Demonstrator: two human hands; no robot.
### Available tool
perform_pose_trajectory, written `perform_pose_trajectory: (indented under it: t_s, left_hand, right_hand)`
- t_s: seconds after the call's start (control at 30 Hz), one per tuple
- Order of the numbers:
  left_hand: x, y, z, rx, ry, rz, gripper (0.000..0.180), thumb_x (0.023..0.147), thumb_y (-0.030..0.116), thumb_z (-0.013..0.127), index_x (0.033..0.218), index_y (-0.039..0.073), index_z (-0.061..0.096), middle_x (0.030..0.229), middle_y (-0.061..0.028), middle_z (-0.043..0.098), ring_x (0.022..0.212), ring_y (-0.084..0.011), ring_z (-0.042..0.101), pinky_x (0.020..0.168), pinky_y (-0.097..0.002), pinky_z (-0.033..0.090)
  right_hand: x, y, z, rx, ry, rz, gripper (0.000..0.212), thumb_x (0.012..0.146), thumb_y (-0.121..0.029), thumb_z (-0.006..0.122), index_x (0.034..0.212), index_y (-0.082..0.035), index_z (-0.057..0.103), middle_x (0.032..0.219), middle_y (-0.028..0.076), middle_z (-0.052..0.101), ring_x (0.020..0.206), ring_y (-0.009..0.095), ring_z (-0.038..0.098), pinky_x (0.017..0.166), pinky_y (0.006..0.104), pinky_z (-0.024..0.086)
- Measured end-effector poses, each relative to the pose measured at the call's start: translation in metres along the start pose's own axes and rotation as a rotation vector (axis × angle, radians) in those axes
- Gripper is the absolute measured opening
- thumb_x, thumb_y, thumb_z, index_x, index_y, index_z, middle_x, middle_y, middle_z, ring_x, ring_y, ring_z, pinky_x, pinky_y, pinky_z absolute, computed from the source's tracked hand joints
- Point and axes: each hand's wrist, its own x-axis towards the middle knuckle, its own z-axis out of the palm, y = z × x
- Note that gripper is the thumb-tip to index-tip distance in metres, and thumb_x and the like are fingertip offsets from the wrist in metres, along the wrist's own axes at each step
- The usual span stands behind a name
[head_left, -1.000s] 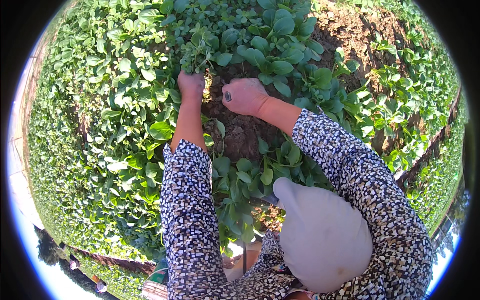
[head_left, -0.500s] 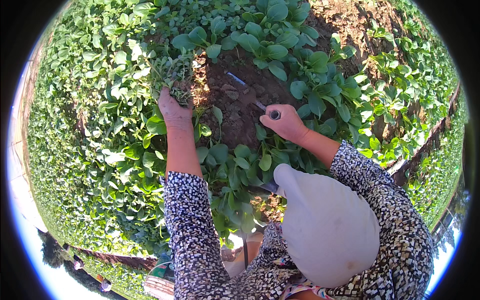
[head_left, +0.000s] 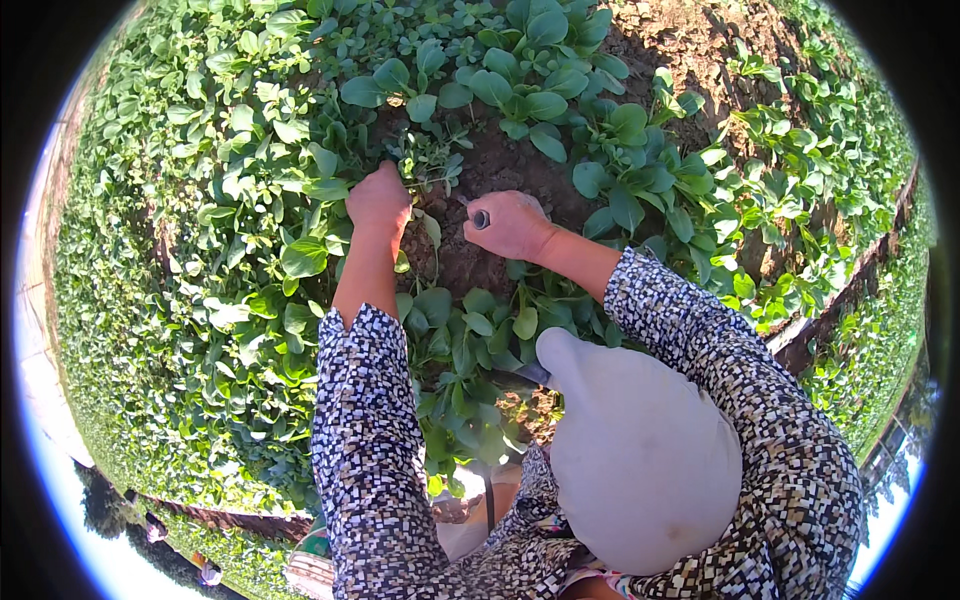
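My left hand (head_left: 379, 197) is closed, back upward, with its fingertips hidden. Thin-stemmed, small-leaved weeds (head_left: 432, 160) stick out from beside its fingers over the bare brown soil (head_left: 490, 165). Just to the right, my right hand (head_left: 512, 226) makes a fist around the handle of a hand tool (head_left: 481, 219), the round hollow end facing up. A small bit of metal shows by that fist; the rest of the tool is hidden. Broad-leaved green plants (head_left: 515, 95) grow around the soil patch.
Dense leafy greens (head_left: 200, 300) cover the left side. More rows and dry, lumpy earth (head_left: 670, 50) lie at the upper right. A pale cloth cap (head_left: 650, 450) blocks the lower middle. At the lower left edge sits a striped container (head_left: 308, 565).
My left hand has moved right and turned over, bringing the weeds across above the soil. My right hand has shifted left with the tool, closing the distance between both hands.
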Motion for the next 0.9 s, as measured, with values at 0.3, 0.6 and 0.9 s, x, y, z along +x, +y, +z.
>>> perform_pose_trajectory:
  t_s: [0.3, 0.6, 0.9]
  left_hand:
    - [-0.035, 0.009, 0.001, -2.376, -0.352, -0.198, 0.03, 0.091, 0.023, 0.056, 0.111, 0.001, 0.057, 0.098, -0.0152, 0.064, 0.081, -0.0259, 0.062, 0.07, -0.0332, 0.053]
    - [-0.119, 0.047, 0.037, -2.705, -0.175, -0.157, 0.017, 0.095, 0.021, 0.051, 0.104, 0.008, 0.057, 0.084, -0.004, 0.057, 0.063, -0.0144, 0.046, 0.053, -0.0281, 0.037]
    - [-0.27, 0.002, 0.045, -2.489, 0.079, -0.752, 0.023, 0.089, 0.033, 0.062, 0.103, 0.016, 0.055, 0.08, 0.0008, 0.052, 0.063, -0.0128, 0.047, 0.044, -0.0249, 0.035]
  right_hand:
    - [-0.054, 0.061, -0.006, 0.045, 0.132, -0.067, 0.024, 0.078, -0.029, 0.067, 0.071, -0.008, 0.059, 0.074, 0.008, 0.056, 0.071, 0.029, 0.056, 0.066, 0.0372, 0.046]
    - [-0.017, 0.059, -0.061, 0.132, 0.112, -0.013, 0.037, 0.088, -0.037, 0.057, 0.1, -0.003, 0.066, 0.097, 0.016, 0.062, 0.093, 0.033, 0.058, 0.084, 0.0369, 0.046]
    - [-0.074, 0.103, -0.114, -0.872, -0.06, -0.216, 0.015, 0.079, -0.023, 0.06, 0.079, -0.01, 0.067, 0.085, 0.009, 0.058, 0.088, 0.029, 0.056, 0.077, 0.0408, 0.045]
